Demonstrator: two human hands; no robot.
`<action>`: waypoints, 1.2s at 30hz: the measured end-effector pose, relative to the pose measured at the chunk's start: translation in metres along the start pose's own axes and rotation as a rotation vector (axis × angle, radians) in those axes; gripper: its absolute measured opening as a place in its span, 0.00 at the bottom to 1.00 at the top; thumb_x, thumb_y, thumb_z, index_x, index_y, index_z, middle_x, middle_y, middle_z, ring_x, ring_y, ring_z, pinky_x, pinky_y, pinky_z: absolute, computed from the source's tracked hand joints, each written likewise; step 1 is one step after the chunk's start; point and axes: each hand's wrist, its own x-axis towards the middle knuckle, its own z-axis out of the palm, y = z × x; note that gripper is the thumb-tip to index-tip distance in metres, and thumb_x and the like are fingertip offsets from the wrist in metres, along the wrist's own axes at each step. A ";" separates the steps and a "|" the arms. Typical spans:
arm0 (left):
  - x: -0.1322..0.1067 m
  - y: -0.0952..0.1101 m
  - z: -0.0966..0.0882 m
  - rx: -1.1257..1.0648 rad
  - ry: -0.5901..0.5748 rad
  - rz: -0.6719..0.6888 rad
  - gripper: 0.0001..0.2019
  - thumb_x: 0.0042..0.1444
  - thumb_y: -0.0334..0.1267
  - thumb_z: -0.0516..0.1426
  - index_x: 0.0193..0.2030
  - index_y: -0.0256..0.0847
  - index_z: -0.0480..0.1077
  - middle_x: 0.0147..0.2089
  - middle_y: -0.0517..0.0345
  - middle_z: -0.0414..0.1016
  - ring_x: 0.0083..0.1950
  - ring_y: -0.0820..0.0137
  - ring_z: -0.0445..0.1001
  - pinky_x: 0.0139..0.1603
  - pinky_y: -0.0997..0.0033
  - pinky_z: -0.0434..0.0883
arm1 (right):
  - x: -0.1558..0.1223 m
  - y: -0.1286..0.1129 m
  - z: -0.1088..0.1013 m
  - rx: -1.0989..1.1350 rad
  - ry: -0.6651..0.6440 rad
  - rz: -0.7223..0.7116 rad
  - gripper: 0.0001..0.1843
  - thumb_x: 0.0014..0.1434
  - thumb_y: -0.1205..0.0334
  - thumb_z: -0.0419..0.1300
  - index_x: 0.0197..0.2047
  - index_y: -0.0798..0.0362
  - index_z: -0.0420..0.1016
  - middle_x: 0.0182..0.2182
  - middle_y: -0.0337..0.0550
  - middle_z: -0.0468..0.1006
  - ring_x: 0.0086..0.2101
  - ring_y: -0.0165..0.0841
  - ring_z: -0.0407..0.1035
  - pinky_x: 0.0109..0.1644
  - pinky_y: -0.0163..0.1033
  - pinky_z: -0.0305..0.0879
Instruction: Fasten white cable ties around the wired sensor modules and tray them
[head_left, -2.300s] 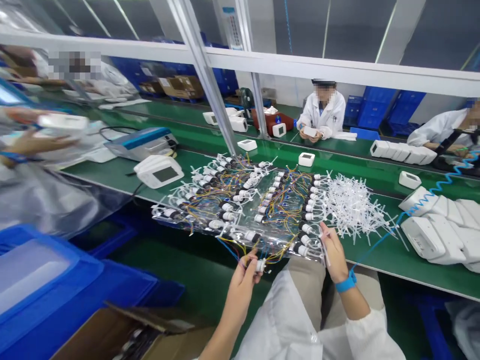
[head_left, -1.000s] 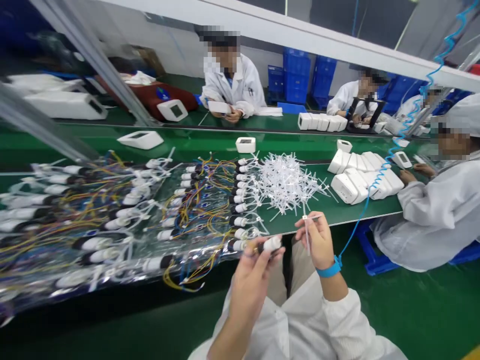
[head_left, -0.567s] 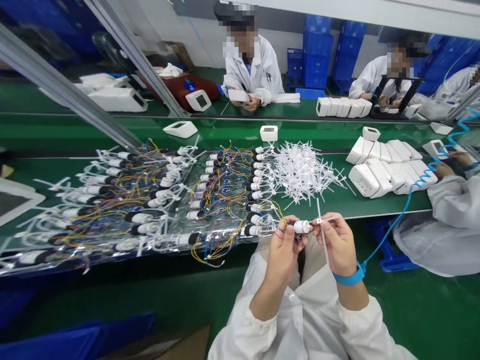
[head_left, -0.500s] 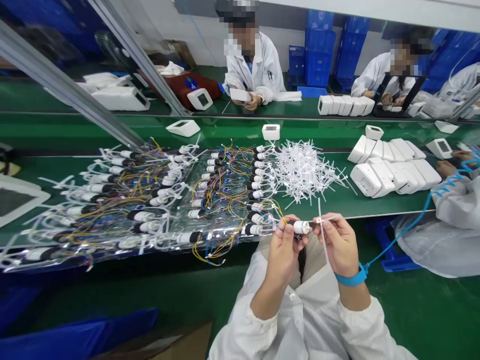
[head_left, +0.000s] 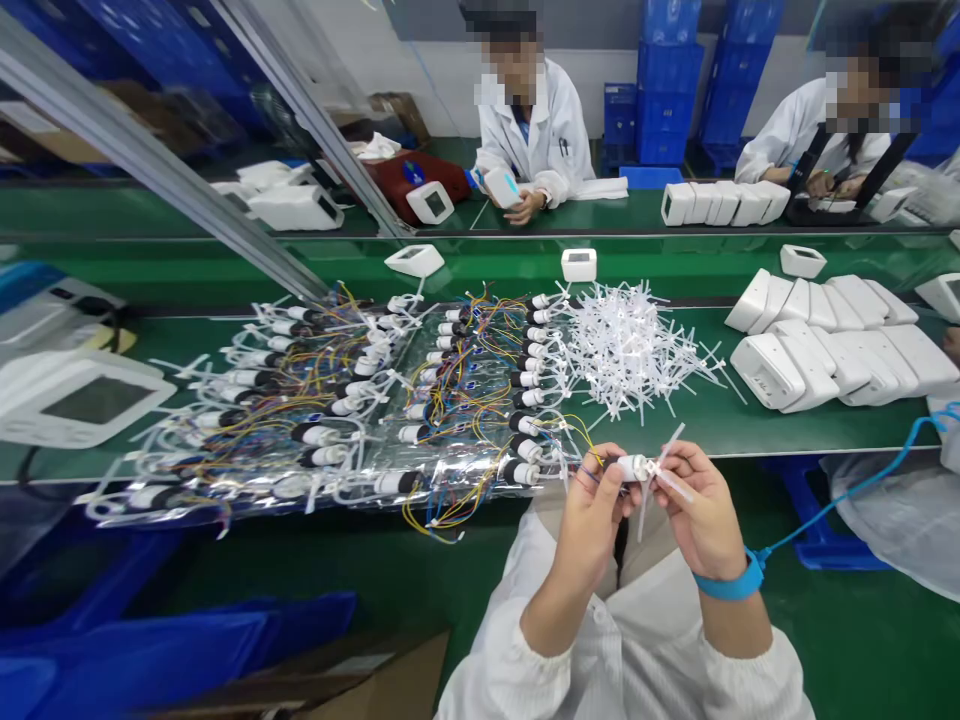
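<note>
My left hand [head_left: 591, 515]: gripping white-and-black plastic cylinder [head_left: 630, 468], black end mostly finger-covered | my right hand [head_left: 701, 515]: pinching thin-armed white plastic cross [head_left: 652, 468], contact unclear

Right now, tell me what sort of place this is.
Probably an electronics assembly floor: wired cylindrical parts lie in rows across a green bench, white housings are lined up to the right, and people in white coats work opposite.
</note>
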 end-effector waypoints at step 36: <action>-0.014 0.032 -0.021 -0.044 0.121 0.184 0.31 0.52 0.58 0.80 0.52 0.39 0.81 0.39 0.56 0.83 0.32 0.76 0.75 0.34 0.76 0.67 | -0.018 -0.010 -0.008 -0.071 -0.015 -0.103 0.24 0.59 0.50 0.81 0.43 0.45 0.70 0.29 0.33 0.68 0.28 0.31 0.66 0.32 0.35 0.64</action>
